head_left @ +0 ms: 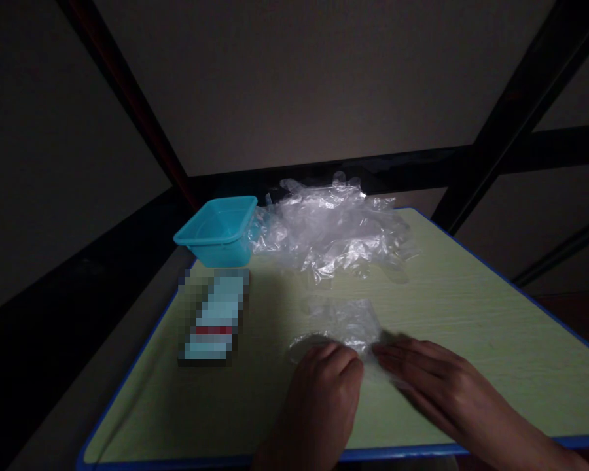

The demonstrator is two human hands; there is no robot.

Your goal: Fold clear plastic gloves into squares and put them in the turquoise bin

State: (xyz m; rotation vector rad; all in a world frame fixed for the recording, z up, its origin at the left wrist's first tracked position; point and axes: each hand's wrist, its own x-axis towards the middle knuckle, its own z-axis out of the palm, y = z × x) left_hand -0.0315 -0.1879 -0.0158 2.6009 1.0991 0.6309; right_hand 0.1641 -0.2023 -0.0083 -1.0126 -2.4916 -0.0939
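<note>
A thin clear plastic piece [346, 317] lies on the pale green table [446, 294] near its front. My left hand [324, 386] is closed, with its curled fingers on the near left edge of the plastic; its fingertips are hidden. My right hand [432, 376] lies to the right with its fingers stretched out, the tips touching the plastic's right edge. Behind, a large heap of crumpled clear plastic [338, 222] covers the back of the table; some pieces have glove-like finger shapes.
A turquoise plastic basket [220, 252] stands at the back left, touching the heap. In front of it lies a pixelated phone-like object [216, 317]. The table has a blue edge, and a wall with dark beams rises behind.
</note>
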